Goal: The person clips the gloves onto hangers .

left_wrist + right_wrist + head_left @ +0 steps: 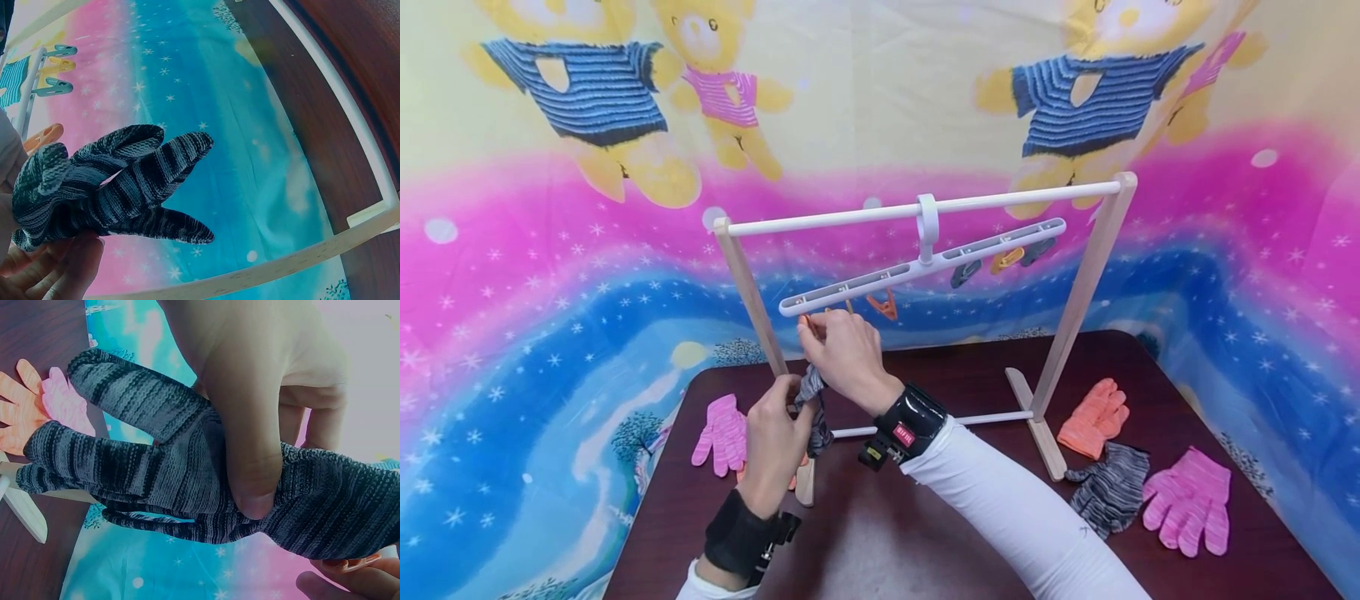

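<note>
A grey-and-black striped knit glove (820, 432) hangs fingers down below the left end of a white clip hanger (850, 287). My left hand (781, 427) pinches the glove around its middle, thumb across the knit in the right wrist view. Higher up, my right hand (850, 354) pinches an orange clothespin (353, 564) at the glove's cuff. Whether the clothespin's jaws are on the cuff is hidden. Seen from the left wrist, the glove (137, 187) spreads its fingers away from the left hand's fingertips (81, 265).
A white rod on a wooden stand (1078, 308) carries the hanger. More clothespins hang from it, among them an orange one (883, 305) and a yellow one (1007, 260). Right on the table lie orange (1095, 417), grey (1112, 490) and pink (1191, 500) gloves; another pink glove (721, 435) lies left.
</note>
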### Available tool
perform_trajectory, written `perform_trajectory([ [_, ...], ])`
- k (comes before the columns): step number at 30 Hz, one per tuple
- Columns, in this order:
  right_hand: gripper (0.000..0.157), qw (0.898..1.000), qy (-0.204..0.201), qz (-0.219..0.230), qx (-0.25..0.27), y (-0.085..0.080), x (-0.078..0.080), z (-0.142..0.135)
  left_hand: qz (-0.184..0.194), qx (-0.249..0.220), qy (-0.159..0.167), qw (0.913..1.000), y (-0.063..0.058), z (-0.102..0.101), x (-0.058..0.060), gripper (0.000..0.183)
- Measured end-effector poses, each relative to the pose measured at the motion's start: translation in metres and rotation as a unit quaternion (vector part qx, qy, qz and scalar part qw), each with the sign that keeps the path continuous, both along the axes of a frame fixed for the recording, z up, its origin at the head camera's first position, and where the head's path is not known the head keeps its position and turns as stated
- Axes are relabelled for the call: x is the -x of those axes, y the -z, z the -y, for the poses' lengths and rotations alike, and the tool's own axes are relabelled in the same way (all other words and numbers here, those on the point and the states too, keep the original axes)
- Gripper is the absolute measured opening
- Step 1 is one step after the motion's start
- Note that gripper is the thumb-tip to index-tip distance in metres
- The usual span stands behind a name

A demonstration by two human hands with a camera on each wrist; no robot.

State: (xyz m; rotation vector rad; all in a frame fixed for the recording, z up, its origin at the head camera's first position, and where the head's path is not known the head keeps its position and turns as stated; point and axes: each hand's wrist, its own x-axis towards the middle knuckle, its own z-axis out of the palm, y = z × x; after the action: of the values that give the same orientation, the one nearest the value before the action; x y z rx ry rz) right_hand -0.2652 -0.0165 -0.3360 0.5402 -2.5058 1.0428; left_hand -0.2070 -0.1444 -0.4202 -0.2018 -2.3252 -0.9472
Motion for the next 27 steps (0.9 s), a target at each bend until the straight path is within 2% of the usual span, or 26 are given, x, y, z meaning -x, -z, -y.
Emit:
perform_trajectory([
  [6,0.029,1.0,-0.005,0.013,0.005,-0.0003,-0.0007,0.001,0.01,-0.004,-0.001,0.9999,-0.0013,0.001,0.0007,0.022],
  [19,0.027,1.0,-0.002,0.022,0.001,-0.0003,-0.0019,0.0028,0.028,-0.005,0.001,0.9996,-0.0022,0.0015,-0.0004,0.025],
  [27,0.032,1.0,0.003,0.018,-0.003,0.0012,-0.0021,0.0041,0.032,-0.007,0.002,0.9995,-0.0014,0.0018,-0.0012,0.023],
])
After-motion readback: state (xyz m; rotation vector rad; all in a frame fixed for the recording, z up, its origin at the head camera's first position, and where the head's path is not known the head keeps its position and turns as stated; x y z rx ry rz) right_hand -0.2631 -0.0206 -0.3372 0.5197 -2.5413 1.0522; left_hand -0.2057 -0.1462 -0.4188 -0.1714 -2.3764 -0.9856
